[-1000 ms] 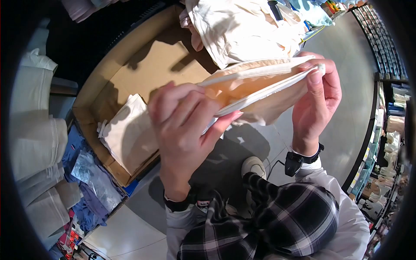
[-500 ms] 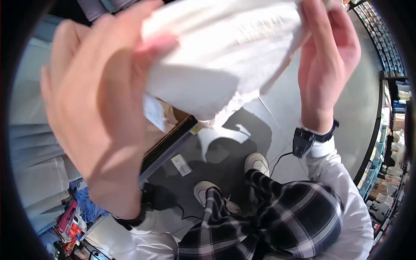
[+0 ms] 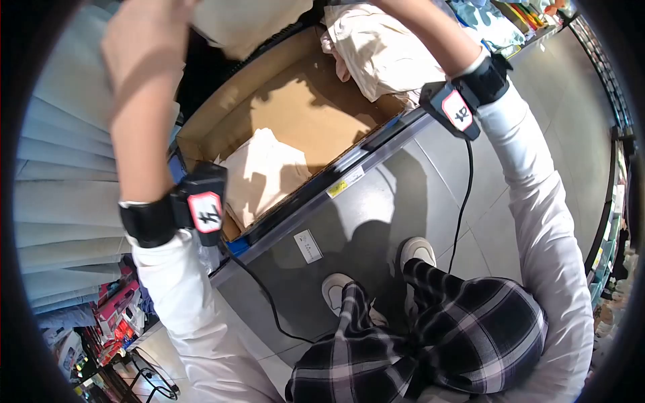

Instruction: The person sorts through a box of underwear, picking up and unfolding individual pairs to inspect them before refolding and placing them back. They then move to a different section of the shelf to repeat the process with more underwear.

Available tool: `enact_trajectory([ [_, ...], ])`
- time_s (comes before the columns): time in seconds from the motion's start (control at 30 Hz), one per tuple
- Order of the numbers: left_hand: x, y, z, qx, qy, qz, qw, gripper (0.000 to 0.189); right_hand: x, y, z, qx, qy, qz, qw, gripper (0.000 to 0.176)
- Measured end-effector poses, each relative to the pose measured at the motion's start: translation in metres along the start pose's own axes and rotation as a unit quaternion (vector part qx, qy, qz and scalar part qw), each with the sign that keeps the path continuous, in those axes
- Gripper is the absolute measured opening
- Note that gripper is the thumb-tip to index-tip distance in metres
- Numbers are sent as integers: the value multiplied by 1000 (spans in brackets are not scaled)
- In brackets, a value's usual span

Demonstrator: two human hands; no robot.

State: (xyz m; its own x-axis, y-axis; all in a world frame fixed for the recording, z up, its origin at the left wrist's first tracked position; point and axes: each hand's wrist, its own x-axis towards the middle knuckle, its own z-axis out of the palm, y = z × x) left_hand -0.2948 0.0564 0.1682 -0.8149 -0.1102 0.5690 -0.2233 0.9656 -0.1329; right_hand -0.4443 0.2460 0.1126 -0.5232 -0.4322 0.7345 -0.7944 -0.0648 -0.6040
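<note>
My left hand (image 3: 149,40) is raised at the top left, smeared by motion, with its fingertips cut off by the upper edge. Beside it hangs a pale cloth (image 3: 254,23), also partly out of frame; whether my fingers grip it cannot be made out. Only the wrist end of my right hand (image 3: 420,27) shows at the top, its fingers beyond the edge. Below lies a shallow cardboard box (image 3: 316,84). A crumpled whitish cloth (image 3: 269,168) is in its near left corner. Another bunched pale garment (image 3: 379,50) lies at its right end, near my right wrist.
Pale hanging fabric (image 3: 70,208) fills the left side. A dark shelf edge with a price label (image 3: 345,181) runs along the box. A white card (image 3: 308,246) lies below it. Black wrist devices (image 3: 201,201) trail cables. Stocked shelves (image 3: 608,221) line the far right.
Both hands have moved up and away from me, from holding a white cloth close in front of the camera. The box and the garments in it are now exposed.
</note>
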Motion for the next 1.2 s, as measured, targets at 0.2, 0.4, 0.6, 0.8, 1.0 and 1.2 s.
enact_trajectory([
  [0.2,-116,48,80,33,-73,211,974,16,-137,23,-13,-197,-162,68,965,27],
  [0.4,-184,63,101,-75,-32,230,970,19,-203,5,-18,8,-168,272,948,21],
  [0.6,-169,57,68,-298,33,125,946,21,-176,-38,-25,52,-96,290,951,18],
  [0.8,-157,56,45,-360,-83,41,928,23,-169,-55,-35,53,-42,262,963,17],
  [1.0,-155,57,43,-358,-90,27,929,24,-171,-52,-36,17,-8,255,967,15],
  [1.2,-155,58,45,-323,-80,80,940,22,-175,-59,-30,30,36,207,977,18],
])
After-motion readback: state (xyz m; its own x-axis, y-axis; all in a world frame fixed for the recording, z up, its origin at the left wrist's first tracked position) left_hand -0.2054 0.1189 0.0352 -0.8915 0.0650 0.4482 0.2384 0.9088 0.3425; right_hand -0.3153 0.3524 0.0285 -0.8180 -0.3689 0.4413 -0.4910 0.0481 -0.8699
